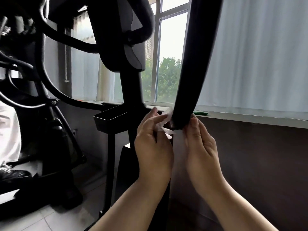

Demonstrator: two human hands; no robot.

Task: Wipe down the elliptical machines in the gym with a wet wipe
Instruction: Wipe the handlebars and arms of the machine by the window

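Observation:
A thick black foam handlebar [195,64] of the elliptical machine runs down from the top of the view to mid-frame. A crumpled white wet wipe [164,121] is pressed against the left side of its lower end. My left hand [154,147] pinches the wipe between thumb and fingers. On the other side, my right hand [200,144] holds the bar's lower end, thumb on its front. The machine's centre post [131,87] and its black tray [110,116] stand behind, to the left.
Another black machine's curved bars [50,67] fill the left side. A person in white trousers and a black shoe [13,174] stands at the far left. A window [166,55] with white curtains lies behind, above a dark low wall [250,155]. The floor is tiled.

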